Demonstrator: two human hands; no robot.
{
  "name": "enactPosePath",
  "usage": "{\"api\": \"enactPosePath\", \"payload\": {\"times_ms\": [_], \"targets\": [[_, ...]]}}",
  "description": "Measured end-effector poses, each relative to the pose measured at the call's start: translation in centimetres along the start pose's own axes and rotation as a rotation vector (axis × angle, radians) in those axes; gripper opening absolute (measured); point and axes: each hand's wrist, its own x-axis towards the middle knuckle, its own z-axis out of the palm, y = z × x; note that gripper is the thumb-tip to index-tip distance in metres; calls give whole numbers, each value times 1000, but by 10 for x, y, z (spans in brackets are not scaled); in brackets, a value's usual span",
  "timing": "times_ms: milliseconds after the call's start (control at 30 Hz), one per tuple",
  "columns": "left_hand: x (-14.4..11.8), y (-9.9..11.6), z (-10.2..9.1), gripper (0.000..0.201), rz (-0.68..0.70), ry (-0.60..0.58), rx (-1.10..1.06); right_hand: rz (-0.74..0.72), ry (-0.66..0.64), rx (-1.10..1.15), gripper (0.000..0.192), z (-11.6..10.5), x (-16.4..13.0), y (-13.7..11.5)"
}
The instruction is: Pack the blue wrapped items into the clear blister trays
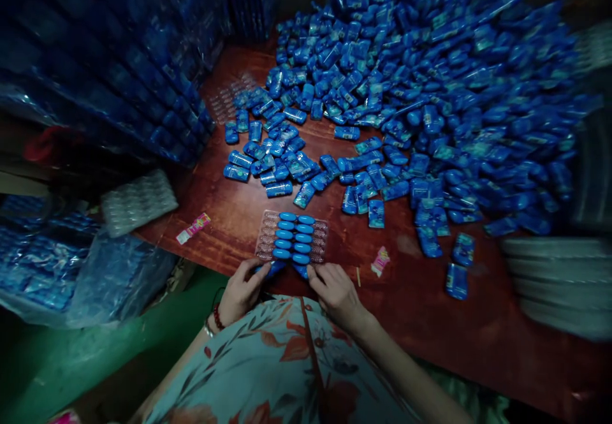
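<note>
Pinching blue packets at my fingertips, my left hand and right hand meet the clear tray — packets lying crosswise, labels unreadable.

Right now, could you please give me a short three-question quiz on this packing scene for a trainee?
1. True or false: the clear tray holds blue packets in two columns.
2. Which touches the tray's near edge: a) left hand only, b) right hand only, c) both hands?
3. What colour is the loose wrapper left of the tray?

Key: 1 true; 2 c; 3 pink.
</note>
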Motion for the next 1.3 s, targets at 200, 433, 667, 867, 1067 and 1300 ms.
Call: {"api": "enactPosePath", "payload": {"times_ms": [200,433,667,867,1067,1300], "targets": [[16,-1,0,48,242,-165,-27,-5,-46,-133,21,-10,16,-11],[14,-3,3,46,313,-155,-66,-21,-32,-165,20,-12,19,-14],[38,0,0,33,120,-186,-110,16,-171,-135,21,-17,32,-11],[37,-16,1,35,224,-98,-36,-128,-35,-83,21,-14,20,9],[14,-22,12,35,281,-41,52,-120,122,-33,19,3,-10,0],[19,-18,11,35,268,-68,52,-23,92,45,24,9,-15,4]]}}
